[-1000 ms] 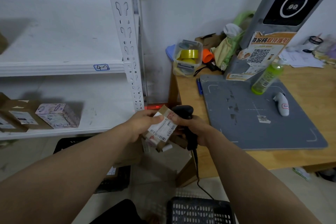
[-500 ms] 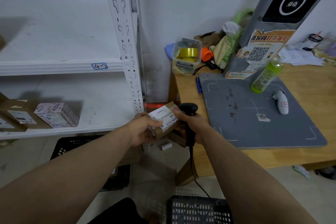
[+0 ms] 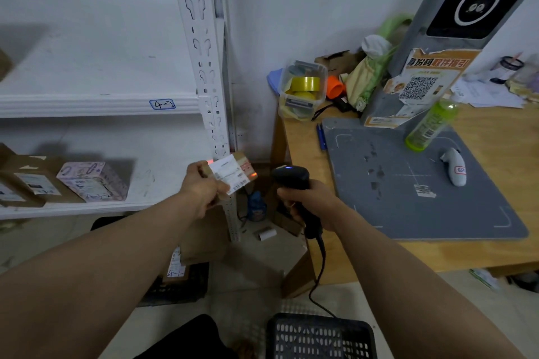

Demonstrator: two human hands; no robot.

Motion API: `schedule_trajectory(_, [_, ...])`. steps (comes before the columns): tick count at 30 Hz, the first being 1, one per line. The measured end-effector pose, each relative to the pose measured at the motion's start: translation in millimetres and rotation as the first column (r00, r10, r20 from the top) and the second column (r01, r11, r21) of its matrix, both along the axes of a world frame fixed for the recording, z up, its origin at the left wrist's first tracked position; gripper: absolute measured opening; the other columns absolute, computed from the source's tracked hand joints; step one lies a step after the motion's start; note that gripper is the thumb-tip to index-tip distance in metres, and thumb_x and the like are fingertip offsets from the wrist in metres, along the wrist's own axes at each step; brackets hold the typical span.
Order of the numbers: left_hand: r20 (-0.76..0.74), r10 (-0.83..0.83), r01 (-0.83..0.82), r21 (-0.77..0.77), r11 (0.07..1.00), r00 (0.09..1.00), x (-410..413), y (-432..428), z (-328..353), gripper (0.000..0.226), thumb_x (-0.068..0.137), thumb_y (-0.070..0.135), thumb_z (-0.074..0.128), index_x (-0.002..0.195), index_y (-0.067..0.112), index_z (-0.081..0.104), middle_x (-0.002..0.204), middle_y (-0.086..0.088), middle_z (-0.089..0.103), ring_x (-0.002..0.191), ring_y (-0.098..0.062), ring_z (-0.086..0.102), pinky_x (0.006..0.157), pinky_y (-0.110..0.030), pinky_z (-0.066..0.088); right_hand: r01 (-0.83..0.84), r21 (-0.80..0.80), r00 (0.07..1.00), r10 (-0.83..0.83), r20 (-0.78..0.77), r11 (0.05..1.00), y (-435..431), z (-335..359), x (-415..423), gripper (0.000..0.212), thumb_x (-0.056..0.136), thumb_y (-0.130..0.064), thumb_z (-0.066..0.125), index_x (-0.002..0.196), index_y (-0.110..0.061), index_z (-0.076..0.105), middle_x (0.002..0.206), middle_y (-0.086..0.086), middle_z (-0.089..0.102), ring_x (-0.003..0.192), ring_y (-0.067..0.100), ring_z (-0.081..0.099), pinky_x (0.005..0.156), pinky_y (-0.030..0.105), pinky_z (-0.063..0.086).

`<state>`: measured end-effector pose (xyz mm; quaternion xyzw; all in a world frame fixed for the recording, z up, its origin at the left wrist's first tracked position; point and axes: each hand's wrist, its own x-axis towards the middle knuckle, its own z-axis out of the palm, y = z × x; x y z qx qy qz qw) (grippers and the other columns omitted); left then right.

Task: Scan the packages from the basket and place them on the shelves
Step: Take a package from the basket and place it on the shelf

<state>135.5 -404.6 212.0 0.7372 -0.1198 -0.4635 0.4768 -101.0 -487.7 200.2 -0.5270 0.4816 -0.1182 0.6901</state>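
My left hand [image 3: 204, 189] grips a small brown cardboard package [image 3: 233, 173] with a white shipping label, held up in front of the shelf post. My right hand [image 3: 312, 201] grips a black corded barcode scanner [image 3: 291, 181], its head pointed left at the package. A blue light shows on the scanner and red light spots fall on the package's label edge. A black plastic basket [image 3: 320, 335] sits on the floor below my arms. The white metal shelves [image 3: 96, 105] stand at left, the lower shelf holding a pink patterned box [image 3: 93, 181] and brown boxes [image 3: 32, 183].
A wooden desk [image 3: 437, 253] at right carries a grey scanning mat [image 3: 408, 183], a green bottle [image 3: 431, 122], a clear tub of tape rolls [image 3: 302, 90] and a grey kiosk stand [image 3: 423, 67]. Cardboard boxes and another black crate [image 3: 180, 285] lie on the floor under the shelf.
Both hands have moved apart: the left hand carried the package up and left toward the shelf post, the scanner drew back to the right. Red scan light now falls on the package.
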Motion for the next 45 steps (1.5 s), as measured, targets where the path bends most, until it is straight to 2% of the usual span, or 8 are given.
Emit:
schedule_trajectory(3, [0.113, -0.04, 0.041, -0.003, 0.999, 0.993, 6, 2, 1, 0.078, 0.078, -0.021, 0.068, 0.138, 0.023, 0.043, 0.128, -0.008, 0.056, 0.109, -0.03, 0.057, 0.064, -0.032, 0.058, -0.126, -0.072, 0.991, 0.122, -0.047, 0.989, 5, 10, 9, 0.031, 0.088, -0.025, 0.076, 0.115, -0.014, 0.067, 0.083, 0.006, 0.068, 0.065, 0.015, 0.061, 0.062, 0.028, 0.054])
schedule_trajectory(7, [0.184, -0.065, 0.066, -0.001, 0.998, 0.981, 9, 2, 0, 0.076, 0.078, -0.021, 0.069, 0.137, 0.02, 0.045, 0.137, -0.013, 0.055, 0.115, -0.034, 0.057, 0.077, -0.039, 0.062, -0.221, -0.116, 0.973, 0.211, -0.095, 0.968, 8, 15, 18, 0.023, 0.091, -0.022, 0.073, 0.112, -0.014, 0.067, 0.078, 0.0, 0.067, 0.058, 0.006, 0.061, 0.058, 0.021, 0.052])
schedule_trajectory(16, [0.207, -0.086, 0.09, -0.013, 0.996, 0.975, 6, 2, 1, 0.073, 0.079, -0.019, 0.069, 0.136, 0.02, 0.045, 0.14, -0.014, 0.051, 0.118, -0.035, 0.055, 0.066, -0.03, 0.06, -0.2, -0.091, 0.979, 0.195, -0.062, 0.975, 9, 17, 22, 0.028, 0.093, -0.018, 0.069, 0.118, -0.005, 0.065, 0.082, 0.005, 0.063, 0.058, 0.006, 0.06, 0.057, 0.02, 0.052])
schedule_trajectory(22, [0.213, -0.102, 0.109, -0.018, 0.994, 0.972, 4, 2, 0, 0.072, 0.079, -0.018, 0.07, 0.135, 0.019, 0.044, 0.139, -0.011, 0.053, 0.11, -0.028, 0.054, 0.058, -0.025, 0.056, -0.202, -0.04, 0.979, 0.2, -0.038, 0.979, 12, 18, 25, 0.01, 0.094, -0.018, 0.068, 0.102, -0.013, 0.067, 0.078, 0.003, 0.062, 0.056, 0.006, 0.06, 0.056, 0.021, 0.052])
schedule_trajectory(31, [0.216, -0.106, 0.109, -0.004, 0.994, 0.971, 1, -1, -3, 0.072, 0.078, -0.017, 0.072, 0.134, 0.019, 0.044, 0.139, -0.012, 0.052, 0.123, -0.035, 0.053, 0.064, -0.028, 0.059, -0.189, -0.013, 0.982, 0.189, -0.011, 0.982, 8, 17, 23, 0.016, 0.093, -0.019, 0.07, 0.107, -0.015, 0.067, 0.079, 0.002, 0.065, 0.059, 0.008, 0.061, 0.057, 0.021, 0.053])
schedule_trajectory(35, [0.168, -0.093, 0.094, 0.001, 0.996, 0.981, 1, 0, -5, 0.07, 0.08, -0.016, 0.071, 0.134, 0.018, 0.042, 0.138, -0.011, 0.053, 0.123, -0.034, 0.054, 0.062, -0.026, 0.057, -0.111, -0.034, 0.989, 0.107, -0.102, 0.993, -3, 4, 16, 0.025, 0.087, -0.026, 0.076, 0.108, -0.015, 0.068, 0.08, 0.003, 0.067, 0.063, 0.013, 0.061, 0.061, 0.028, 0.053])
schedule_trajectory(39, [0.015, -0.033, 0.033, -0.009, 0.999, 0.999, -1, 0, -9, 0.062, 0.078, -0.016, 0.073, 0.121, 0.019, 0.044, 0.126, -0.009, 0.059, 0.109, -0.029, 0.06, 0.073, -0.035, 0.059, 0.096, -0.151, 0.937, -0.14, -0.321, 0.984, -24, -25, 4, 0.022, 0.088, -0.017, 0.073, 0.107, -0.012, 0.062, 0.085, 0.008, 0.063, 0.07, 0.02, 0.06, 0.06, 0.032, 0.051])
schedule_trajectory(45, [-0.157, -0.103, 0.107, 0.022, 0.994, 0.982, -14, -4, -15, 0.059, 0.077, -0.013, 0.075, 0.122, 0.015, 0.049, 0.121, -0.007, 0.067, 0.106, -0.03, 0.067, 0.089, -0.048, 0.059, 0.062, -0.169, 0.784, -0.153, -0.601, 0.984, -45, -66, -25, 0.038, 0.088, -0.009, 0.069, 0.123, -0.006, 0.056, 0.105, 0.012, 0.062, 0.103, 0.031, 0.064, 0.086, 0.041, 0.055])
